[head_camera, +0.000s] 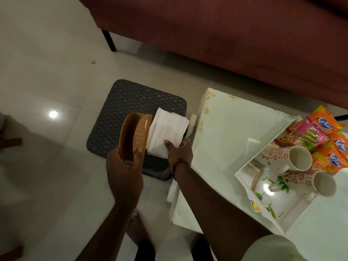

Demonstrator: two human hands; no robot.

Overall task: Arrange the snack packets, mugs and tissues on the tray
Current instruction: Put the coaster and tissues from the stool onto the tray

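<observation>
Left hand [124,166] is wrapped around a brown plastic tissue holder [134,136], fingers closed on its lower edge, holding it upright over the dark woven mat [120,110] on the floor. Right hand [179,151] pinches a stack of white tissues [166,132], thumb on top, fingers curled beneath, just right of the holder and touching its perforated side. A red thread circles the right wrist.

Taking the white table [226,129] as the marker: both hands work off its left edge, above the mat. On the table's right part sits the white floral tray [267,204]. Two white mugs with red flower print lie on their sides in the tray, one [290,157] farther up, the other [312,182] nearer the viewer, open mouths facing right. Orange Kurkure snack packets [325,146] are piled at the tray's far right end, a pink packet [307,136] among them, touching the upper mug. A small gold-lidded cup [255,205] rests at the tray's near edge.

Beyond the table stands a maroon sofa [226,34].
</observation>
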